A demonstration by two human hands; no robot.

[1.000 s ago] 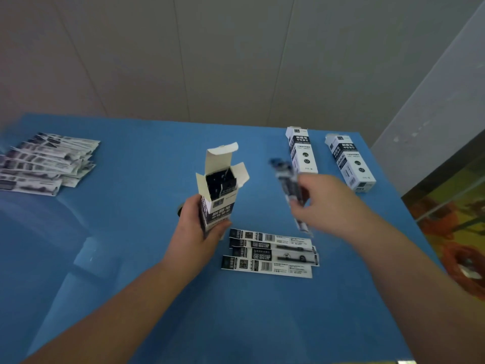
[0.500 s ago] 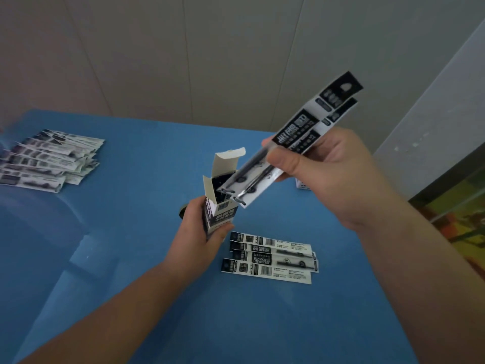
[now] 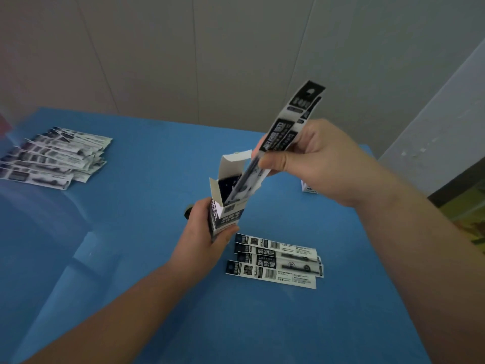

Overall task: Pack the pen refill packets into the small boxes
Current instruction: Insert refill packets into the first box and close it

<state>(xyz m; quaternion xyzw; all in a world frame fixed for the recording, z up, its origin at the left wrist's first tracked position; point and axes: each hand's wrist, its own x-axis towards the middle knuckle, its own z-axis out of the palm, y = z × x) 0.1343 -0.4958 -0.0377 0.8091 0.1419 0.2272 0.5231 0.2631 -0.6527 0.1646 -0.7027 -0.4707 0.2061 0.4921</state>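
Note:
My left hand (image 3: 202,232) grips a small black-and-white box (image 3: 227,206) upright above the blue table (image 3: 147,258), its top flaps open. My right hand (image 3: 320,161) pinches a bundle of long black-and-white pen refill packets (image 3: 286,132), tilted up to the right. The bundle's lower end sits inside the box's open mouth. Several more refill packets (image 3: 275,261) lie flat on the table just below the box. A larger fanned pile of packets (image 3: 52,158) lies at the far left.
Part of another small box (image 3: 308,187) shows on the table behind my right wrist. A small dark round thing (image 3: 188,210) peeks out behind my left hand. A pale wall stands beyond the table's far edge; the table's right edge runs near my right forearm.
My right hand lifted the packets off the table, swung them up over the box and lowered their tips into its opening. My left hand kept the box upright in about the same place.

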